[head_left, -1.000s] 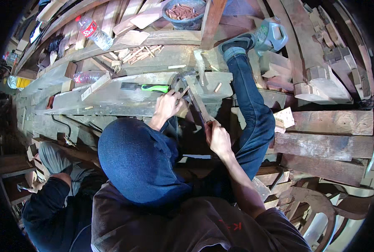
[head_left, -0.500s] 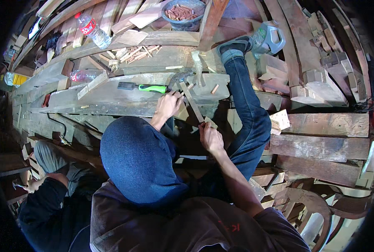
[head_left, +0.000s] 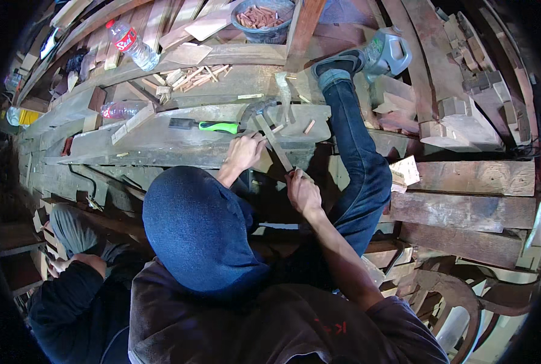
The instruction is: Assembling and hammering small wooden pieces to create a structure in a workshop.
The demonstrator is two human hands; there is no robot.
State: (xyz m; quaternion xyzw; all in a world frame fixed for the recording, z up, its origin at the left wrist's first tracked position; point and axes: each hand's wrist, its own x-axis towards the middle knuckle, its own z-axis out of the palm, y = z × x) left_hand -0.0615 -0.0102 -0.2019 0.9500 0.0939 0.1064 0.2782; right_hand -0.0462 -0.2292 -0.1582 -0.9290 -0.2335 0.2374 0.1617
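My right hand (head_left: 304, 191) is closed round the lower end of a hammer (head_left: 274, 143) with a flat pale handle. Its dark, curved head rests over the worn plank ahead of me. My left hand (head_left: 243, 151) is closed beside the handle, its fingertips pinching what looks like a thin wooden peg (head_left: 278, 128). A rounded blue cloth-covered form (head_left: 200, 230) hides most of my left forearm. On the plank (head_left: 155, 142), left of the hammer head, lies a tool with a bright green handle (head_left: 219, 127). Another short peg (head_left: 309, 127) lies to the right.
Beyond the plank are loose wooden sticks (head_left: 191, 79), a bucket of pegs (head_left: 261, 21) and a plastic bottle (head_left: 132, 45). A jeans-clad leg (head_left: 358, 139) stretches forward on the right, near a translucent jug (head_left: 388, 53). Another person (head_left: 79, 285) sits at lower left.
My right hand and the hammer handle have shifted very slightly; my left hand keeps its place. The other person's hand has moved, and the metal tool it held no longer shows.
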